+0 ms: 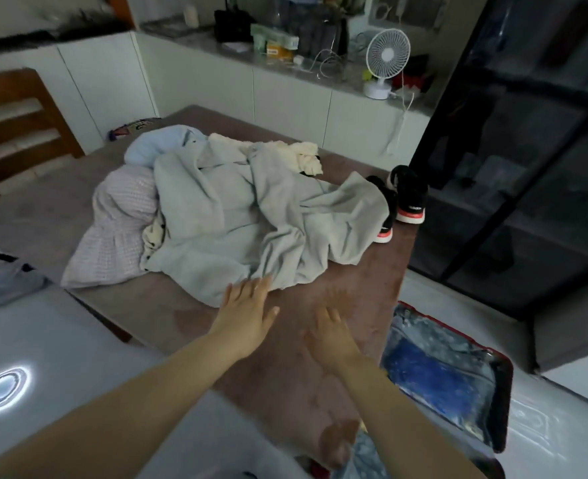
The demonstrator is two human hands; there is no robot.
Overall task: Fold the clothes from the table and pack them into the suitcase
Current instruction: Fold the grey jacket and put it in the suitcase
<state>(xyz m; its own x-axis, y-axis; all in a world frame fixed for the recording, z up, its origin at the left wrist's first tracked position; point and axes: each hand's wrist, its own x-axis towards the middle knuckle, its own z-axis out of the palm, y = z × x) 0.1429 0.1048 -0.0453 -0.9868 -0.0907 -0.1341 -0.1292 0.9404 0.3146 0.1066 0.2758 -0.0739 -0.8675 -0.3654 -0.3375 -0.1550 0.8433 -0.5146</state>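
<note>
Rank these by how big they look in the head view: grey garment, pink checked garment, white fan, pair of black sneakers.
1. grey garment
2. pink checked garment
3. pair of black sneakers and white fan: they look about alike, and the fan stands farther back, so I leave them unranked.

white cabinets (285, 98) | desk fan (387, 58) | wooden chair (19, 122) | glossy floor (61, 340)
</note>
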